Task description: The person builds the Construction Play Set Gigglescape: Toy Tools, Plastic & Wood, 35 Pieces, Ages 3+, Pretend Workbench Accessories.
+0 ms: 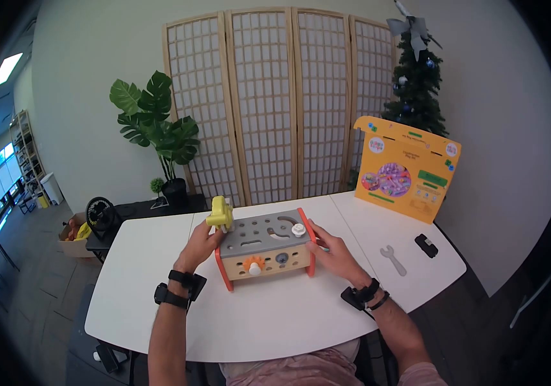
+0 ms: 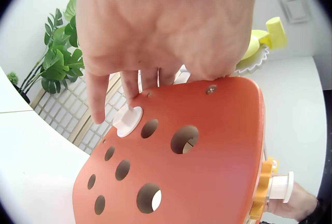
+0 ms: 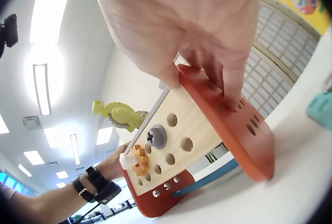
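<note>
A toy workbench [image 1: 266, 238] stands on the table, with a grey top, wooden front and red side panels. My left hand [image 1: 203, 244] grips its left end; in the left wrist view that hand [image 2: 166, 32] lies over the top edge of the red panel [image 2: 218, 141], beside a white knob [image 2: 127, 120]. My right hand [image 1: 338, 256] grips the right end, thumb at the front corner and fingers over the outer face of the red panel [image 3: 228, 125]. An orange gear [image 3: 139, 160] and a grey screw [image 3: 156, 137] sit on the front. A yellow-green piece [image 1: 220, 212] stands at the top left.
A grey toy wrench [image 1: 392, 260] and a black object [image 1: 426, 245] lie on the white table [image 1: 153, 309] to the right. A yellow box [image 1: 406, 168] stands at the back right. In the right wrist view a teal piece [image 3: 320, 111] lies beside the workbench.
</note>
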`<state>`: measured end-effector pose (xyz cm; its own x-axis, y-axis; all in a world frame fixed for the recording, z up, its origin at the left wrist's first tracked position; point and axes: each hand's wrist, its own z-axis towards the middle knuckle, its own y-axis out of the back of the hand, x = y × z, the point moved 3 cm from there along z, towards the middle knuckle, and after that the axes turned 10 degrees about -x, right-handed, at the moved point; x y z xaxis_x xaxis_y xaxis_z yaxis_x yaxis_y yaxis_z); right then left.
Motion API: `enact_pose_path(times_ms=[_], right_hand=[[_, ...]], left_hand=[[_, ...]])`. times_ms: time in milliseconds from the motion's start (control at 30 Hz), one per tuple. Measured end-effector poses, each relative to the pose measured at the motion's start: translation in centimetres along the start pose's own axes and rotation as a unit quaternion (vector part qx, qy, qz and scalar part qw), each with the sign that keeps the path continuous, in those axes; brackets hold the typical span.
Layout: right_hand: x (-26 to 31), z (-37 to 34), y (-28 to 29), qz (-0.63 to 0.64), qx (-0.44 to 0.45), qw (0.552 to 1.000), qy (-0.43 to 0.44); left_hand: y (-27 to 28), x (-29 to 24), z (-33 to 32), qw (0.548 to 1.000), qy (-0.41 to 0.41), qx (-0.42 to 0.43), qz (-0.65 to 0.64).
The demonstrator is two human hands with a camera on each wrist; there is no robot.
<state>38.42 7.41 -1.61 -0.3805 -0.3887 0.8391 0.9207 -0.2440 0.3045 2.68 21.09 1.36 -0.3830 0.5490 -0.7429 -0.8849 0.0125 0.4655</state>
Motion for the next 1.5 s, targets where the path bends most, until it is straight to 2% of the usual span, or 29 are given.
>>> enact_pose_path(times_ms=[100,167,233,267,300,333,400,533,600,667,867,1000,1033,1067,1300,1400,1467,1500], right_hand=[[-0.2,1.4,0.1,0.034,0.011,0.999,0.003],[-1.9,2.9,-0.1,0.037,-0.004,0.999,0.011],[-2.8,4.1,0.3,0.041,-0.019,0.999,0.02],[-3.2,4.7,0.2,0.058,-0.016,0.998,-0.026],[-3.5,5.2,0.0,0.076,-0.011,0.994,-0.073],[-4.0,5.6,-0.3,0.079,-0.01,0.994,-0.074],[-4.9,6.8,-0.5,0.06,-0.044,0.994,-0.077],[-5.9,9.2,-0.4,-0.001,-0.043,0.998,-0.041],[-6.2,9.9,-0.3,0.003,-0.027,0.996,-0.085],[-6.7,10.5,-0.3,0.009,-0.019,0.996,-0.086],[-6.2,10.6,-0.4,0.009,-0.018,0.997,-0.074],[-5.4,10.8,-0.1,-0.007,0.0,0.995,-0.1],[-5.2,11.0,-0.1,-0.007,0.001,0.995,-0.1],[-5.5,11.3,-0.1,-0.002,-0.004,0.996,-0.095],[-6.3,11.9,0.0,0.007,-0.017,0.995,-0.095],[-6.0,11.7,0.0,0.007,-0.007,0.995,-0.1],[-5.8,12.1,0.2,0.01,-0.002,0.995,-0.096],[-5.7,12.2,0.2,0.014,0.003,0.996,-0.093]], left_hand=[[0.0,1.7,0.0,0.999,0.007,0.029,0.035],[-0.7,1.1,0.1,0.999,0.021,0.012,-0.044],[-1.5,1.3,0.5,0.998,0.026,0.01,-0.057],[-1.5,1.7,0.5,0.997,0.037,0.001,-0.062],[-1.6,2.2,0.6,0.998,0.012,-0.011,-0.069],[-1.6,2.0,0.6,0.998,0.014,-0.011,-0.066],[-1.7,1.8,0.7,0.999,0.02,-0.039,-0.031],[-2.1,2.3,1.0,0.997,0.047,-0.053,-0.01],[-2.0,2.1,0.7,0.998,0.038,-0.048,-0.002],[-2.4,3.3,0.5,0.996,0.017,-0.065,-0.057],[-2.9,5.8,1.6,0.993,0.035,-0.07,-0.088],[-3.2,6.4,1.7,0.993,0.03,-0.079,-0.084],[-3.3,6.5,1.8,0.994,0.007,-0.088,-0.064],[-3.3,6.4,1.7,0.994,-0.017,-0.098,-0.044],[-3.2,3.9,0.5,0.992,-0.041,-0.119,-0.031],[-2.9,3.0,0.0,0.993,-0.007,-0.112,-0.022],[-2.9,3.0,-0.1,0.993,0.061,-0.09,-0.045],[-3.1,3.3,0.0,0.993,0.063,-0.089,-0.045]])
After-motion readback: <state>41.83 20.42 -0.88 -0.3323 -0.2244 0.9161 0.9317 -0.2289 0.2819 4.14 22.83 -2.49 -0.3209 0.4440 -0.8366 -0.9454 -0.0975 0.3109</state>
